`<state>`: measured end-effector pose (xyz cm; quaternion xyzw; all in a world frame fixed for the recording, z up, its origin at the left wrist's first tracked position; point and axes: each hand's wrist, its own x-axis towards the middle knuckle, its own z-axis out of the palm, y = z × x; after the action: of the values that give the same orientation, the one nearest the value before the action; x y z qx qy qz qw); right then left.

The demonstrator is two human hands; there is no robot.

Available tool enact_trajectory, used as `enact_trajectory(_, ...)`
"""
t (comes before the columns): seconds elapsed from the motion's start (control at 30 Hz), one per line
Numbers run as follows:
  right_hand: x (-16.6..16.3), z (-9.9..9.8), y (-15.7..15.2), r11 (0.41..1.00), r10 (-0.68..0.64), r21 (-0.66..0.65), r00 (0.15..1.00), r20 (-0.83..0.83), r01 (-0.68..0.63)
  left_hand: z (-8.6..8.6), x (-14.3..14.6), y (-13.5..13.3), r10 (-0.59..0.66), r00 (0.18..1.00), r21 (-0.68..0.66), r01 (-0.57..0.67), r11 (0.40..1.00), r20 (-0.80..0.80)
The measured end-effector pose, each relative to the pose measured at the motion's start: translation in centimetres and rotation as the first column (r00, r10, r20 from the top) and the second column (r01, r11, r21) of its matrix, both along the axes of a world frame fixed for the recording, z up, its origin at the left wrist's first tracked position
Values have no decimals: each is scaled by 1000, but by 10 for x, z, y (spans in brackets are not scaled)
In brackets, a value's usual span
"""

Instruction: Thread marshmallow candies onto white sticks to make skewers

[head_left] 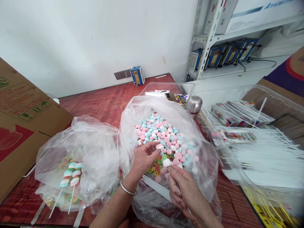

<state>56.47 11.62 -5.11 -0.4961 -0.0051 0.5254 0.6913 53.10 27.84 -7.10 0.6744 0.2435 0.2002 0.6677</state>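
Note:
In the head view my left hand (145,157) pinches a pink-and-white marshmallow (159,146) at the tip of a thin white stick. My right hand (181,186) is closed on that candy skewer (166,162) from below; it carries a white marshmallow with a green gummy ring above it, and the fingers hide most of the stick. Beneath both hands, an opened clear plastic bag (136,110) holds pink, blue and white marshmallows (166,134) plus colourful gummy rings (156,167). Several loose white sticks (156,187) lie near my right hand.
At left, two finished-looking skewers (71,174) rest on another plastic bag (95,148) beside a cardboard box (30,117). A metal flask (194,104) and a phone (170,97) sit behind. On the right, a clear bin (228,155) contains white sticks and packets.

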Motion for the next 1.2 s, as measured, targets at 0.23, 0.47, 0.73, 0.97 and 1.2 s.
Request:
enact_trajectory(0.23, 0, -1, 7, 999, -36, 14, 999, 32, 36, 3, 0, -4, -14, 1000, -1, 14, 1000, 11)
enact_trajectory(0.47, -6, -11, 12, 999, -40, -6, 993, 114, 41, -1, 1, -7, -82, 995, 42, 79, 996, 57)
enact_trajectory(0.73, 11, -30, 9, 988, 89, -155, 767, 636, 13, -6, -1, -11, -163, 976, -54, 172, 984, 142)
enact_trajectory(0.97, 9, -44, 4, 942, 228, -263, 177, 957, 207, 0, 2, -22, 104, 960, -689, 109, 717, 261)
enact_trajectory(1.2, 1, -40, -3, 937, 266, -258, -2, 964, 237, 10, 6, -29, 100, 948, -800, 196, 567, 303)
